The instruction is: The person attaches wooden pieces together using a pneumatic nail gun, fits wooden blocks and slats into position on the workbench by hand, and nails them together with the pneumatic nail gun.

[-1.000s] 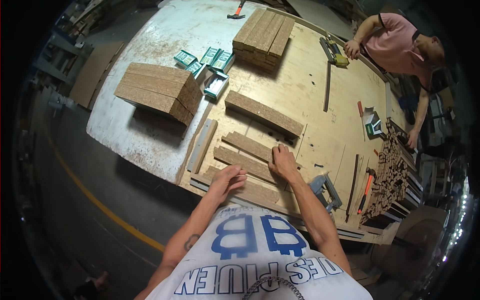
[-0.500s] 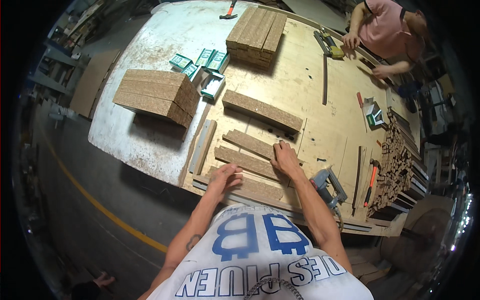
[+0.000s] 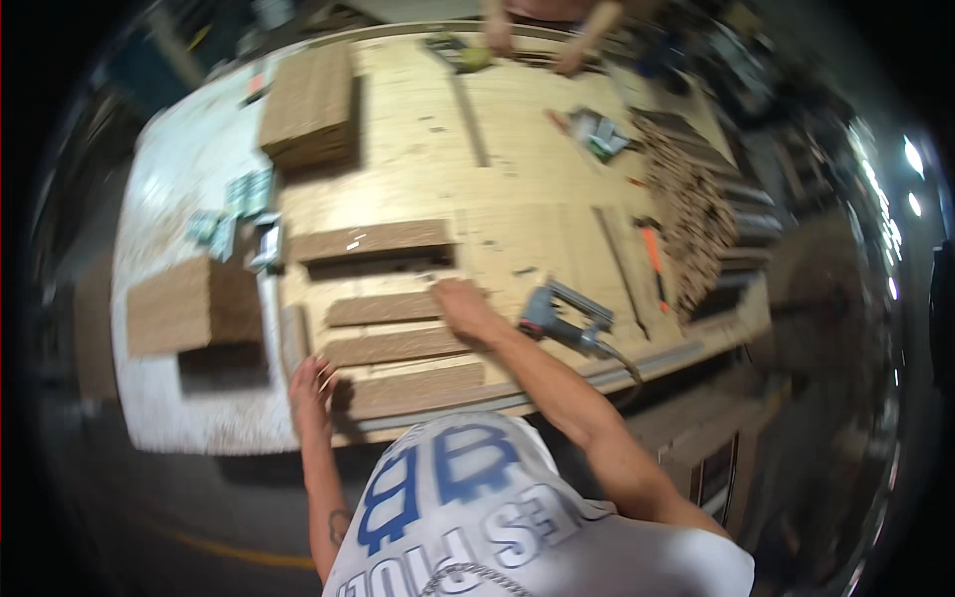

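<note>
Three particleboard strips lie side by side on the worktable before me: a far strip [image 3: 383, 309], a middle strip [image 3: 398, 347] and a near strip [image 3: 413, 389]. My right hand [image 3: 464, 307] is at the right end of the far strip, fingers curled together; blur hides what they hold, if anything. My left hand [image 3: 312, 386] is beside the left ends of the strips, its fingers apart and nothing seen in them. Beyond the strips lies a thicker particleboard piece [image 3: 373, 239]. A nail gun [image 3: 562, 316] with a hose rests right of my right hand.
Particleboard stacks [image 3: 308, 104] [image 3: 189, 303] stand far left and left, with small green-white boxes [image 3: 249, 194] between. At right are a hammer [image 3: 652, 261], a thin dark strip [image 3: 620, 269] and a heap of strips [image 3: 686, 209]. Across the table, a co-worker's hands [image 3: 567, 60] are near another nail gun [image 3: 458, 52].
The whole view has turned, shifting the table leftward and blurring it. My left hand has moved away from above the strips to their left ends. My right hand stays by the far strip's right end.
</note>
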`<action>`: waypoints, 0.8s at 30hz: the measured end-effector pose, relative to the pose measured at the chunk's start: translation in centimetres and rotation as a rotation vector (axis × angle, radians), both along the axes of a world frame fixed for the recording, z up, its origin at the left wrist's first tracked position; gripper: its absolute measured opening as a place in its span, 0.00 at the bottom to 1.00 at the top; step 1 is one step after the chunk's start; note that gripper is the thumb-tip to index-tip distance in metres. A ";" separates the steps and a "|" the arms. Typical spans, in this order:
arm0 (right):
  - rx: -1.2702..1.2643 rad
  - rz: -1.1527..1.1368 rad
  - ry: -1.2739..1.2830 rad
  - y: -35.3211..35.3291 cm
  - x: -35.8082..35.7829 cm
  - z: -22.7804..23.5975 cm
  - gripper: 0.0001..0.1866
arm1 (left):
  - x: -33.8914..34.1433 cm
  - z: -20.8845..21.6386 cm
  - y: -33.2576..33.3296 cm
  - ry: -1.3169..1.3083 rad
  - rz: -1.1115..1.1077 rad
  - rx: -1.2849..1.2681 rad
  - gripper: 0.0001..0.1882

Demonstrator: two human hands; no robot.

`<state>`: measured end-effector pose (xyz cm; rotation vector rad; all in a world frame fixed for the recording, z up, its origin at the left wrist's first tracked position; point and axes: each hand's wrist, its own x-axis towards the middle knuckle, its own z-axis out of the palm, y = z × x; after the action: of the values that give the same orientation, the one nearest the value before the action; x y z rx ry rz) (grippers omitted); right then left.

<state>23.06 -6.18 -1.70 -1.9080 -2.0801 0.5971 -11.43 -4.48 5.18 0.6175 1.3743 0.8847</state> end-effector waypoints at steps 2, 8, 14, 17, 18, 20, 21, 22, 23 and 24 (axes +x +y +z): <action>0.011 0.042 0.009 -0.3 -0.7 1.9 0.17 | -0.3 0.3 -0.7 -0.025 -0.013 -0.014 0.24; 0.139 -0.840 0.255 -7.3 9.7 7.8 0.18 | -1.3 1.1 -1.7 0.037 -0.032 -0.037 0.23; -0.113 -1.296 -0.313 -18.7 23.3 1.7 0.25 | -1.7 1.3 0.6 0.033 -0.189 0.051 0.21; -0.354 -1.289 -0.255 -19.7 25.1 2.3 0.25 | 4.4 3.4 2.7 0.051 -0.317 0.132 0.27; -0.398 -1.294 -0.278 -19.3 24.9 2.4 0.24 | 6.9 4.5 3.1 0.039 -0.384 0.153 0.27; -0.473 -1.305 -0.213 -18.8 25.1 3.0 0.24 | 11.9 6.3 3.6 0.021 -0.486 0.155 0.28; -0.456 -1.316 -0.201 -19.2 25.5 3.0 0.24 | 14.2 6.3 3.6 -0.016 -0.557 0.189 0.26; -0.497 -1.292 -0.184 -19.9 26.0 2.8 0.24 | 17.0 7.2 3.1 -0.025 -0.616 0.200 0.24; -0.534 -1.263 -0.169 -20.4 26.7 2.6 0.24 | 19.8 8.0 2.3 -0.035 -0.670 0.213 0.23; -0.545 -1.233 -0.192 -20.6 27.1 2.6 0.27 | 22.0 8.2 1.6 -0.058 -0.687 0.225 0.22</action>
<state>50.13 -26.76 0.87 -3.0637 -0.4478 0.6600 10.55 -2.87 13.43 1.1408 0.9111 0.4892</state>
